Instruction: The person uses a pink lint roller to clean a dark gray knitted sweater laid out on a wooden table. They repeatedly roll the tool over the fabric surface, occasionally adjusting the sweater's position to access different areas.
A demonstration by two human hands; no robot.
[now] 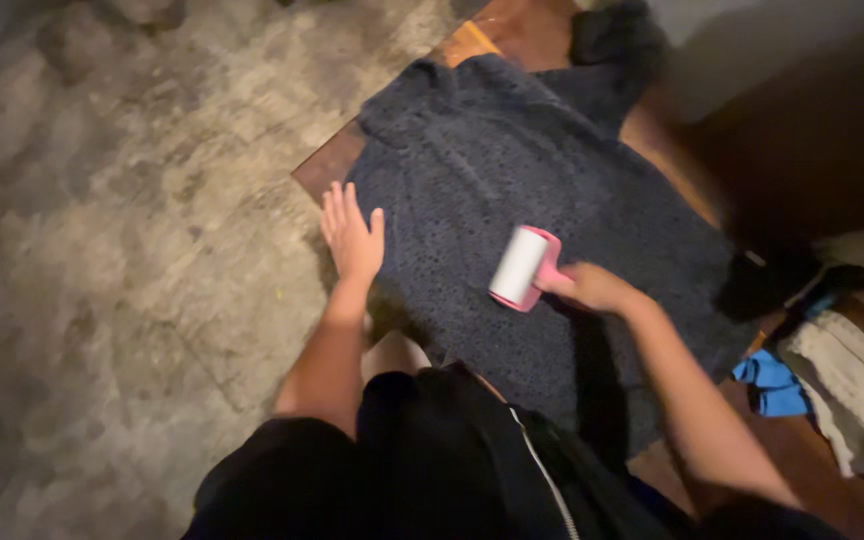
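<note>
The right hand [592, 287] is closed around the pink plastic handle of a white-sheeted lint roller [519, 267], which rests on the dark grey knitted garment [522, 190] spread over a brown wooden table [324, 167]. The left hand [352, 235], fingers spread flat and empty, pins the garment's edge. Rolling would likely go best with the cloth held taut; no containers are visible.

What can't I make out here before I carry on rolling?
- Head view: table surface, covered by the dark garment.
- Lint roller handle, hidden inside the right hand.
- Garment's near edge, hidden behind the person's body.
- Cloth pile, cut off by the right edge.
- Garment's far end, blurred.
</note>
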